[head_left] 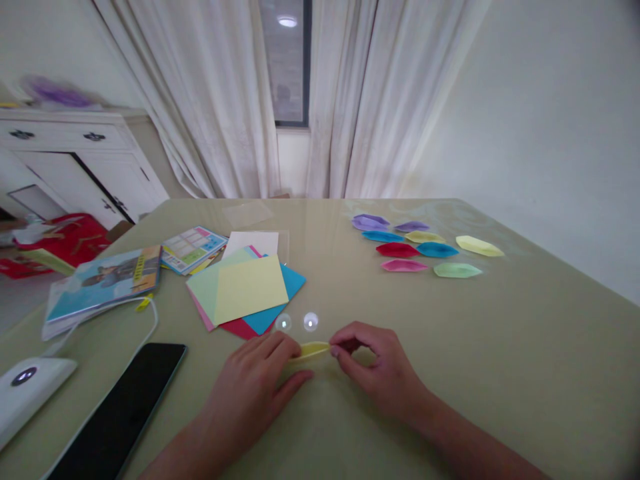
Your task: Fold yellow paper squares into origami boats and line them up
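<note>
A small folded yellow paper boat (314, 350) lies between my hands near the front of the table. My left hand (260, 380) holds its left end, with the fingers over the paper and the thumb lower down, apart from it. The right tip of the boat is pinched between the thumb and index finger of my right hand (377, 363). Behind my left hand is a fanned stack of coloured paper sheets, a pale yellow sheet (253, 290) on top. Several folded paper boats stand at the back right, among them a red one (397, 250) and a green one (457, 270).
A black phone (125, 410) and a white device (37, 393) with a cable lie at the front left. Books (107, 280) and a colourful printed card (194, 248) are behind them. A wall borders the table's right side.
</note>
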### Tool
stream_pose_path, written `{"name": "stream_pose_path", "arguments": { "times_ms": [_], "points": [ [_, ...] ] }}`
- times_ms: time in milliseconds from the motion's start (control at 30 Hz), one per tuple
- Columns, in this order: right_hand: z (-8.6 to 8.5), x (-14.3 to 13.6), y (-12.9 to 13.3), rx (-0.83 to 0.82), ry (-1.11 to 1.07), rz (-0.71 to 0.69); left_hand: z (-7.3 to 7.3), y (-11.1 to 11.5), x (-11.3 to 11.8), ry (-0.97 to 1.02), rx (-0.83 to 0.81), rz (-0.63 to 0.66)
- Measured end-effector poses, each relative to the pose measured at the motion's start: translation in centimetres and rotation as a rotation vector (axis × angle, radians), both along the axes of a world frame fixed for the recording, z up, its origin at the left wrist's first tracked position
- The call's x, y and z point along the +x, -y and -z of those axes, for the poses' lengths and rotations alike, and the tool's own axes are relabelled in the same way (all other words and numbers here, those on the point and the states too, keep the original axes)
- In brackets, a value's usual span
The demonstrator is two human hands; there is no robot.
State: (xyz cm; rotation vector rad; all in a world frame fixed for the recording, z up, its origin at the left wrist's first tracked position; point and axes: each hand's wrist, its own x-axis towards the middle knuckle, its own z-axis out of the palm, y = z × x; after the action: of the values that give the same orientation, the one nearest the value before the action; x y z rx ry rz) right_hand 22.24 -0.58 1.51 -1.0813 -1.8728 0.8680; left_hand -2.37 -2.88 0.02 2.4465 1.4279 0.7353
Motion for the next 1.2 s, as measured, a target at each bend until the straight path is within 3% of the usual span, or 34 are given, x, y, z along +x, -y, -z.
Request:
{"name": "stream_pose_path", "arguments": {
  "times_ms": [133,333,467,600,800,1033,1200],
  "points": [
    [-0.2,1.0,-1.4,-0.141,-0.076,0.082,-0.7,-1.1,-1.0,0.177,-0.31,-0.068],
    [0.1,1.6,-2.2,-0.497,-0.376,-0.19,-2.1,-1.4,-1.1,0.591,-0.738,-0.069],
    [0.4,1.6,-1.8,-0.699,-0.497,-0.321,-1.6,-1.0,-1.3,0.959,-0.876,-0.027],
    [0.6,1.3,-1.3,-0.758,-0.78,-0.29,-1.0,-0.3,-1.8,1.296,-1.035,0.095],
    [0.3,1.0,-1.1,-0.751,-0.895,-0.277,-0.9,-0.3,-1.2,1.368,-1.07,0.115],
    [0.2,0.9,-1.2,-0.778,-0.861,-0.222,0.9,-0.8,-0.5,1.363,-1.007,0.107],
    [0.3,0.7,-1.2,-0.787,-0.844,-0.193,0.3,-0.4,-0.6,1.308,-0.973,0.053]
  ]
}}
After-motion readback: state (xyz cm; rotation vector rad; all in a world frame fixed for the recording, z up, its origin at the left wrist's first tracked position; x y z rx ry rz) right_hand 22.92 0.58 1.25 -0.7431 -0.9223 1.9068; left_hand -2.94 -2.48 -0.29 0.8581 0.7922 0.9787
